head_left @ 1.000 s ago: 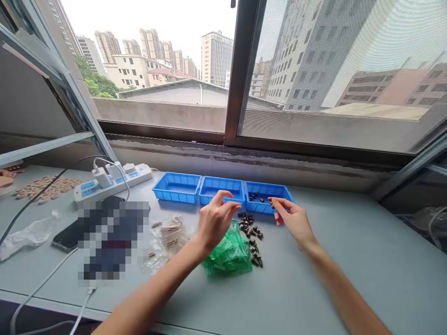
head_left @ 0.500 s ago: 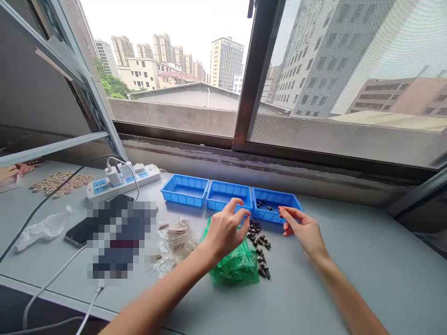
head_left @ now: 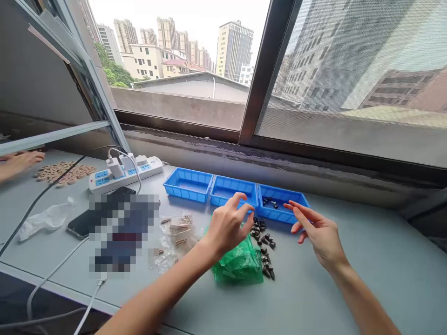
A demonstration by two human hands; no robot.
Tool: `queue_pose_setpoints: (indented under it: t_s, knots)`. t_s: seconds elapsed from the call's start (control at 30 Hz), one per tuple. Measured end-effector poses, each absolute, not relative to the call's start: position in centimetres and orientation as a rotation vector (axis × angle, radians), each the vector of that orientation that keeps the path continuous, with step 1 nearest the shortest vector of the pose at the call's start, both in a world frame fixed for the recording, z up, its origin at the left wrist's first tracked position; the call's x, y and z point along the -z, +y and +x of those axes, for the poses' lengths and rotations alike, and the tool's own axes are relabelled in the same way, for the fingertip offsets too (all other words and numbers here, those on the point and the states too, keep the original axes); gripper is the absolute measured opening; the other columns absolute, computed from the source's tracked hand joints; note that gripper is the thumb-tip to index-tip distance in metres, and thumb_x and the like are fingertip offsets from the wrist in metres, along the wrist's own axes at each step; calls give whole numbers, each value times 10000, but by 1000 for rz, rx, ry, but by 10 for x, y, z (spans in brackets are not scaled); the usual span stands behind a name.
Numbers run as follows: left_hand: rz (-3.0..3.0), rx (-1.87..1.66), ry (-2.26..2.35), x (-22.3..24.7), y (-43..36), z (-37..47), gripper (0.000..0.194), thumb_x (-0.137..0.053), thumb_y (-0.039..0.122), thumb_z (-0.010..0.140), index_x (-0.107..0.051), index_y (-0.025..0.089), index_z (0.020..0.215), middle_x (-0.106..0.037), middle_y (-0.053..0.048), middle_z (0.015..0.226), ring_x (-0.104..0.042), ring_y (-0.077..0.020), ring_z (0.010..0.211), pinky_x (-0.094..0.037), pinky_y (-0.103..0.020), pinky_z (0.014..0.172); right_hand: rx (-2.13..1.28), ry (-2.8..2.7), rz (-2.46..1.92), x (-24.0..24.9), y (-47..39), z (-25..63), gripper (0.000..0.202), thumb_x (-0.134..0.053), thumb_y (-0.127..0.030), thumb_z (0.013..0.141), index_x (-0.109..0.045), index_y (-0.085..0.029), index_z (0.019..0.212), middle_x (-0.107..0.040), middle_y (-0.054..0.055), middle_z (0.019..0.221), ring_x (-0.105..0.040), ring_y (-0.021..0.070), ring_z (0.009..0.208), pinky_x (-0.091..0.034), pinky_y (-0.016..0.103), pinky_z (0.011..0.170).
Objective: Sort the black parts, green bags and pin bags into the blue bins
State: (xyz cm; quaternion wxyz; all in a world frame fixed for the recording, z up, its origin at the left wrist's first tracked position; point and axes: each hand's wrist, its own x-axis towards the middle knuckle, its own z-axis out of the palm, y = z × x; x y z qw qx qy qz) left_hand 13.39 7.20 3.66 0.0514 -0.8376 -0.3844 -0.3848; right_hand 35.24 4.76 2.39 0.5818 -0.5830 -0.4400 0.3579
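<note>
My left hand [head_left: 230, 225] hovers over the green plastic bags [head_left: 239, 263], its fingers curved and apart with nothing visible between them. To its right, my right hand [head_left: 319, 235] is at the front edge of the right blue bin [head_left: 279, 215]. Its fingers are stretched out, and no object shows at the tips. Inside that bin lie a few small dark screws [head_left: 270, 203]. A loose pile of dark screws [head_left: 267, 256] lies on the table beside the green bags, between my hands. My left hand partly covers the middle blue bin [head_left: 218, 199].
The left blue bin [head_left: 188, 193] completes the row below the window. Clear bags with thin rods [head_left: 178, 232] lie left of the green ones. Farther left are a phone [head_left: 84, 223], a power strip [head_left: 125, 179] with cables, wooden pieces [head_left: 63, 173] and another person's hand [head_left: 23, 163].
My right hand has drawn slightly right and its fingers have straightened; the small dark piece at its fingertips no longer shows there. The other person's hand has come further into view. The camera has shifted slightly.
</note>
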Motion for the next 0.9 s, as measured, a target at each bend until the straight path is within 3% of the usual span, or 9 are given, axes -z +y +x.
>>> queue_pose_setpoints:
  t_s: [0.17, 0.37, 0.7, 0.9]
  knots:
    - [-2477, 1207, -1158, -38, 78, 130, 199, -500, 263, 934, -674, 205, 856, -618, -32, 992, -604, -99, 662, -464, -192, 499, -729, -1195, -1466, -22, 46, 348, 457, -753, -556, 623, -764, -190, 897, -743, 94, 846, -566, 135, 443, -450, 259, 326]
    - [-2440, 1210, -1149, -39, 80, 127, 188, -573, 250, 900, -676, 198, 752, -628, -23, 973, -591, -90, 645, -407, -179, 475, -276, -1537, -1609, -20, 42, 345, 386, -592, -610, 745, -768, -268, 759, -732, 32, 682, -580, 165, 434, -467, 311, 491]
    - [-2506, 1152, -1145, -34, 81, 129, 181, -733, 257, 769, -636, 167, 645, -618, -13, 974, -597, -97, 657, -396, -191, 480, -125, -1814, -1659, -24, 37, 335, 285, -532, -475, 837, -755, -303, 792, -753, -2, 756, -603, 166, 505, -428, 267, 512]
    - [-2530, 1114, -1163, -32, 83, 128, 182, -604, 260, 881, -673, 191, 728, -621, -16, 971, -608, -89, 661, -417, -183, 500, -203, -1891, -1656, -23, 37, 335, 229, -523, -334, 842, -751, -323, 837, -764, -16, 833, -663, 193, 586, -466, 274, 536]
